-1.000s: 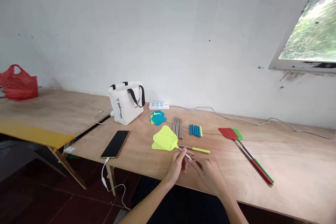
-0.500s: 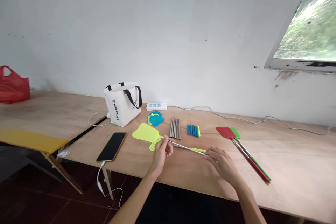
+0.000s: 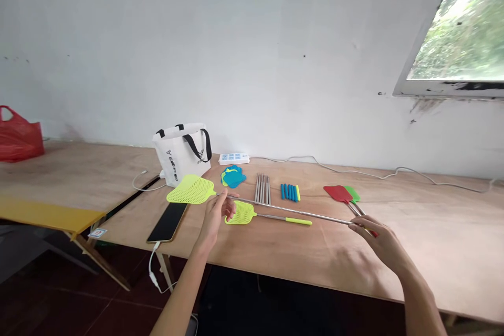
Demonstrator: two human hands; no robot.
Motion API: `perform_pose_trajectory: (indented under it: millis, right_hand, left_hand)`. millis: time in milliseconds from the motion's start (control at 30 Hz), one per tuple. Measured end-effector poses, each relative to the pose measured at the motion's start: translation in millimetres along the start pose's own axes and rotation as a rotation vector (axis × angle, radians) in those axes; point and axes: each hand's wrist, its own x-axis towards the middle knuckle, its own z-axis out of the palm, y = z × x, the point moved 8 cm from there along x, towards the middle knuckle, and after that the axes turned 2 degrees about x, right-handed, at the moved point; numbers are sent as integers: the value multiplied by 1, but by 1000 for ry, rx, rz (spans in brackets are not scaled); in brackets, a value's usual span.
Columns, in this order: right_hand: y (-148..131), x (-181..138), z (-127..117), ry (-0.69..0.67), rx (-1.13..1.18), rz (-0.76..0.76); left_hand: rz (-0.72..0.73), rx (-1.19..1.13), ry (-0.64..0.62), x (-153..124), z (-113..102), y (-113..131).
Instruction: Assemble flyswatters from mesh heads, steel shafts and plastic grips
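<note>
A yellow-green fly swatter (image 3: 192, 190) with a long drawn-out metal shaft is held level above the table. My left hand (image 3: 214, 216) pinches its shaft just below the mesh head. Closed round its other end, my right hand (image 3: 380, 241) hides most of the grip. Beneath the shaft lies a second yellow-green swatter (image 3: 241, 213), its rod short. Several metal rods (image 3: 262, 189), several blue grips (image 3: 289, 192) with a yellow one, and a pile of blue and yellow swatter heads (image 3: 235, 177) lie behind. A red swatter (image 3: 337, 193) and a green swatter (image 3: 353, 193) rest beside my right hand, partly covered.
A phone (image 3: 167, 224) on a charging cable lies at the left front of the wooden table. Behind it stand a white tote bag (image 3: 181, 156) and a power strip (image 3: 234, 158). A red plastic bag (image 3: 19, 139) sits far left.
My hands have moved apart, the right one outward to the right and the left one leftward. The held swatter's shaft is much longer and its head is raised further left, over the phone.
</note>
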Motion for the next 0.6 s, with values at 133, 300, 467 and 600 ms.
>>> perform_pose_trajectory:
  millis: [133, 300, 467, 600]
  right_hand:
    - [-4, -3, 2, -75, 41, 98]
    - [-13, -6, 7, -176, 106, 122]
    - [-16, -9, 9, -233, 152, 166]
    - [-13, -12, 7, -256, 190, 202]
  left_hand:
    - [20, -24, 76, -1, -5, 3]
    - [37, -112, 104, -5, -4, 5]
    - [60, -107, 106, -5, 0, 3]
    - [83, 0, 114, -6, 1, 2]
